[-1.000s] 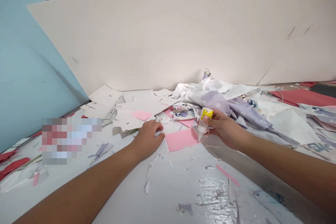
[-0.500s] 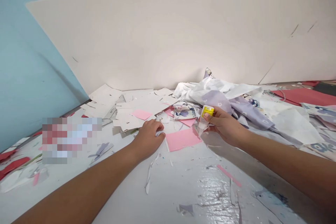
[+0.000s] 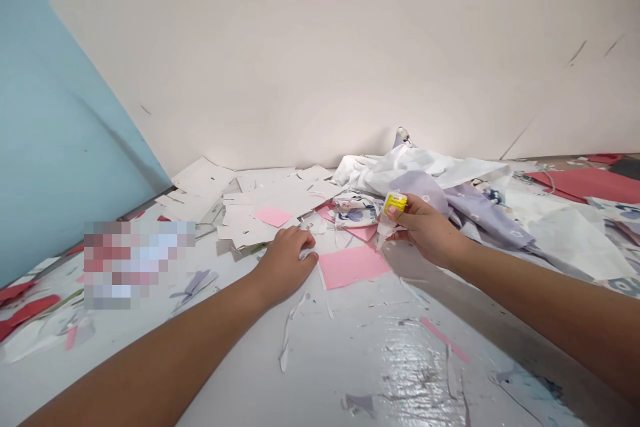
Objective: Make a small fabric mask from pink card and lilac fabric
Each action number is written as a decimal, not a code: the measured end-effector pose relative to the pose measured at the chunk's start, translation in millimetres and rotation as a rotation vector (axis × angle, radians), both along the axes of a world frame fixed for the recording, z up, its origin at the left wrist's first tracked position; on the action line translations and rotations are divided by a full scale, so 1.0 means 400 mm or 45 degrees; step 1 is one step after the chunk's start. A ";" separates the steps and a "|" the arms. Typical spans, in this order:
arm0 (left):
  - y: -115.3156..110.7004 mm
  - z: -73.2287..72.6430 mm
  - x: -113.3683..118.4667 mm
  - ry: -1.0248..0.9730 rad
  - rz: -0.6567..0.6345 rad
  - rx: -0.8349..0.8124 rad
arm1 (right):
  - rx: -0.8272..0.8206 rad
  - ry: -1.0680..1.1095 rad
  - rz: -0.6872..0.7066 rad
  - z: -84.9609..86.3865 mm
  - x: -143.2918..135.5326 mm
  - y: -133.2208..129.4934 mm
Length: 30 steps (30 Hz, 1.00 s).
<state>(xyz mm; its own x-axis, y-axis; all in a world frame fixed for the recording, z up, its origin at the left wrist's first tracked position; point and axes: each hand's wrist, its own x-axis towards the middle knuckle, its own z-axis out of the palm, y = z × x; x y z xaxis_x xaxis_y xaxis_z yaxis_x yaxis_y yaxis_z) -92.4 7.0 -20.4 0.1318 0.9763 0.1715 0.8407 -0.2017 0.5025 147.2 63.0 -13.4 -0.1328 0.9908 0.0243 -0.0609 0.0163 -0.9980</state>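
A pink rectangle of paper (image 3: pixel 354 267) lies flat on the white table (image 3: pixel 240 373). My right hand (image 3: pixel 420 227) holds a small glue bottle (image 3: pixel 395 203) with a yellow label, its clear nozzle pointing down at the paper's upper right edge. At the paper's left edge rests my left hand (image 3: pixel 289 263), fingers curled, the thumb beside the corner; whether anything is under the fingers is hidden. Just behind the paper is a folded piece of floral fabric (image 3: pixel 356 210), with a smaller pink piece (image 3: pixel 363 233) partly under it.
White card pieces (image 3: pixel 250 217) are piled at the back left, with a pink scrap (image 3: pixel 273 216) on top. White and lilac cloth (image 3: pixel 425 183) is heaped behind my right hand. Red sheets (image 3: pixel 580 185) lie at the far right. Paper strips and scraps litter the front.
The glue bottle's nozzle has moved slightly left along the pink paper's edge, with my right hand. My left hand stays at the paper's left side. The view has shifted a little.
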 end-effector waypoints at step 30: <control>0.003 -0.008 -0.009 0.026 -0.023 0.043 | 0.026 -0.017 0.070 0.013 -0.070 0.007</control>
